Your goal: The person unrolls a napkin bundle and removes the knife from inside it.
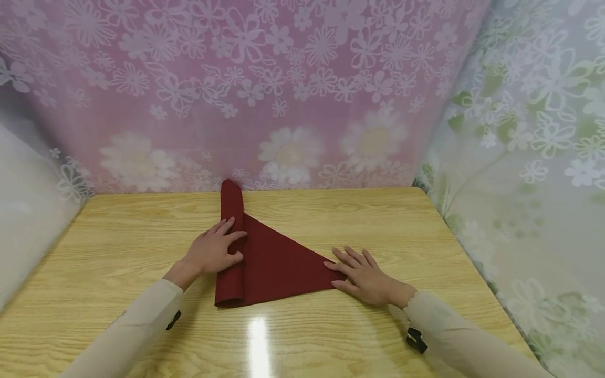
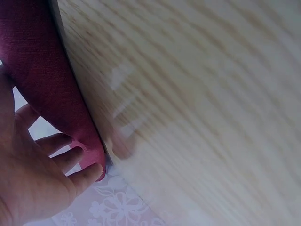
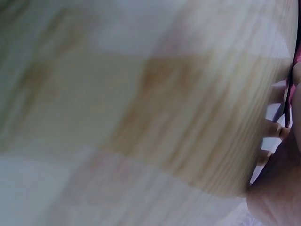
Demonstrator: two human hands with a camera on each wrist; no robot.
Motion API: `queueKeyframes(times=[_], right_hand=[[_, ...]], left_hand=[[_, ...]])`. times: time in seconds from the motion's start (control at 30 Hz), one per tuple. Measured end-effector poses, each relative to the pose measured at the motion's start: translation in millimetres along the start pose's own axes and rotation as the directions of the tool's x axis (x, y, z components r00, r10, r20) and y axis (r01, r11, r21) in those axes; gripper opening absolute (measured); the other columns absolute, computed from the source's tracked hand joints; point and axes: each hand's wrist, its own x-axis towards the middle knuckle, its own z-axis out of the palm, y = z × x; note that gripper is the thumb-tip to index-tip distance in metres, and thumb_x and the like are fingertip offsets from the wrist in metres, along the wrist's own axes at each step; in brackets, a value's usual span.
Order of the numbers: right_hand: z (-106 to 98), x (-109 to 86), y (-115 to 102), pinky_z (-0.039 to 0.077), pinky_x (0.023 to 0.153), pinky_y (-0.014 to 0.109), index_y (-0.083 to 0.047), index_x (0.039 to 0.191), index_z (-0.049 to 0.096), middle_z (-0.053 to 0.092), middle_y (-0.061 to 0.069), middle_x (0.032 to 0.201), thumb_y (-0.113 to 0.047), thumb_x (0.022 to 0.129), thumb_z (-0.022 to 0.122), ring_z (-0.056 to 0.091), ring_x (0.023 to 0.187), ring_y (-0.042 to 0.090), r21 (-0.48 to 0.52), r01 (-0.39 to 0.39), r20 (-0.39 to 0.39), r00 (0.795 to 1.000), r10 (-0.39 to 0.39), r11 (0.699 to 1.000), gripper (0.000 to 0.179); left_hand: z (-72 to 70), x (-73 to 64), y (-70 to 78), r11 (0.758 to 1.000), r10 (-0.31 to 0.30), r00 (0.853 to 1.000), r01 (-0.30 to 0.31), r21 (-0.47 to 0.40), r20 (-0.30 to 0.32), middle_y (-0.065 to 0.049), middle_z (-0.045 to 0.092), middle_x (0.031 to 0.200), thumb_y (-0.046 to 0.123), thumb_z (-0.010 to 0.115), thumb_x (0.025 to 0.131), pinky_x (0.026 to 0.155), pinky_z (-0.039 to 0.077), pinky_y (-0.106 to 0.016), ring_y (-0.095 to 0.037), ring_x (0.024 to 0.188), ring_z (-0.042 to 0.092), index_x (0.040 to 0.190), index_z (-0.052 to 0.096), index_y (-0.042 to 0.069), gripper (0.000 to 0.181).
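Observation:
A dark red cloth (image 1: 283,262) lies on the wooden table, its left part rolled into a tube and its right part a flat triangle narrowing to a point. My left hand (image 1: 215,249) rests on the rolled part with fingers spread. In the left wrist view the roll (image 2: 47,66) runs along beside the fingers of that hand (image 2: 35,174). My right hand (image 1: 366,278) lies over the triangle's right tip, fingers extended, covering the point. In the right wrist view only the edge of this hand (image 3: 277,188) shows, close to the tabletop.
The light wooden table (image 1: 142,226) meets a pink flowered backdrop (image 1: 283,94) at its far edge. A pale flowered sheet (image 1: 529,157) hangs along the right side, and a whitish one (image 1: 33,210) at the left. The roll's far end reaches the table's back edge.

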Motion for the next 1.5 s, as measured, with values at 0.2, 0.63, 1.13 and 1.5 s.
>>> queueKeyframes(times=[0.2,0.63,1.13,1.5], right_hand=[[0.9,0.3,1.5,0.001,0.100,0.056,-0.033,0.139,0.028,0.009,0.000,0.147,-0.050,0.092,0.031,0.002,0.133,0.025,-0.019,-0.013,0.002,1.000,0.013,1.000,0.050],[3.0,1.2,2.7,0.001,0.100,0.056,-0.035,0.139,0.026,0.009,0.000,0.148,-0.051,0.092,0.030,0.002,0.133,0.025,-0.034,-0.009,-0.005,1.000,0.009,0.999,0.050],[1.8,0.2,2.2,0.000,0.100,0.056,-0.033,0.139,0.028,0.009,0.000,0.147,-0.049,0.092,0.032,0.001,0.133,0.025,-0.014,-0.018,-0.006,1.000,0.018,1.000,0.049],[1.8,0.6,1.8,-0.001,0.100,0.057,-0.033,0.139,0.028,0.008,0.000,0.148,-0.050,0.093,0.031,0.001,0.133,0.026,-0.001,-0.011,0.005,1.000,0.011,1.000,0.050]], left_hand=[[-1.5,-5.5,-1.7,1.000,0.010,1.000,-0.010,-0.007,-0.015,-0.015,0.017,0.144,0.036,0.050,0.084,0.092,0.030,-0.056,-0.032,0.130,0.015,0.129,0.049,0.023,0.047],[-1.7,-11.5,-8.8,0.999,-0.022,0.999,0.021,-0.038,-0.044,-0.013,0.019,0.144,0.035,0.050,0.082,0.090,0.031,-0.057,-0.031,0.130,0.016,0.125,0.052,0.023,0.045],[-3.6,-19.9,-25.4,1.000,-0.007,1.000,0.007,-0.028,-0.028,-0.014,0.017,0.144,0.034,0.045,0.087,0.088,0.033,-0.056,-0.033,0.130,0.015,0.129,0.048,0.023,0.044],[-8.4,-21.1,-13.6,0.997,0.044,0.995,-0.039,0.061,-0.084,-0.013,0.021,0.144,0.035,0.042,0.090,0.093,0.029,-0.054,-0.030,0.130,0.016,0.128,0.051,0.021,0.042]])
